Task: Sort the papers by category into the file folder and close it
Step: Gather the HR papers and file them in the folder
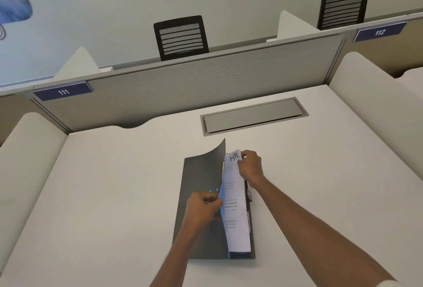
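Note:
A dark grey file folder [199, 179] lies on the white desk in front of me, its cover flap curled up and partly raised. My left hand [203, 206] pinches the flap's free edge near its middle. A white printed paper [234, 215] marked "HR" at its top stands nearly on edge inside the folder, over a thin stack of sheets. My right hand [250, 167] grips the paper's top right corner. The folder's clasp [249, 195] shows at the right edge below my right wrist.
A grey cable hatch [254, 115] is set into the white desk [103, 183] behind the folder. A grey partition [194, 85] closes the back, with rounded white side screens at left and right. Two black mesh chairs stand beyond the partition.

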A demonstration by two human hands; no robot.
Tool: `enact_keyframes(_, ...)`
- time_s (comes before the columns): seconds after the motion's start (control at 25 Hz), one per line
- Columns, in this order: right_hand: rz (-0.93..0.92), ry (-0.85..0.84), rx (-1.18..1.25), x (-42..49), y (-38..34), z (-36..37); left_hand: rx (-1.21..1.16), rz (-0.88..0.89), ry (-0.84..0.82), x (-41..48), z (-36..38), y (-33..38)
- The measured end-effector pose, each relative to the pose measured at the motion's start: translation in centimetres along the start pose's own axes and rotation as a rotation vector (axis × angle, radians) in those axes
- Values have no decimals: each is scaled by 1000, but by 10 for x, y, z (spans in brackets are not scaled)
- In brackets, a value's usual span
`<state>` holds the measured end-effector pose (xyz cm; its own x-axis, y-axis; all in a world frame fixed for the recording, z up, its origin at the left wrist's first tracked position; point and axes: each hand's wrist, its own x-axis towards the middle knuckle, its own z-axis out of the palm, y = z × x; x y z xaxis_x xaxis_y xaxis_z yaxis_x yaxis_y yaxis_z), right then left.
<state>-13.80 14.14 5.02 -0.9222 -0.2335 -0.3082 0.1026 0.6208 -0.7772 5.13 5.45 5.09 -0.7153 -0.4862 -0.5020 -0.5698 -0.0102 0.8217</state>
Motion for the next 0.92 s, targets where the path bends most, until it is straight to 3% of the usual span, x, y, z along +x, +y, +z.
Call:
enact_keyframes(0.16, -9, -103, -3, 11, -2, 9, 18, 1, -58, 2, 1, -2)
enact_keyframes(0.4, 4, -76, -6, 16, -8, 18, 33, -21, -67, 10, -3, 3)
enact_keyframes(0.92, -56, -222, -262, -83, 58, 13, -47, 46, 132, 19, 7, 22)
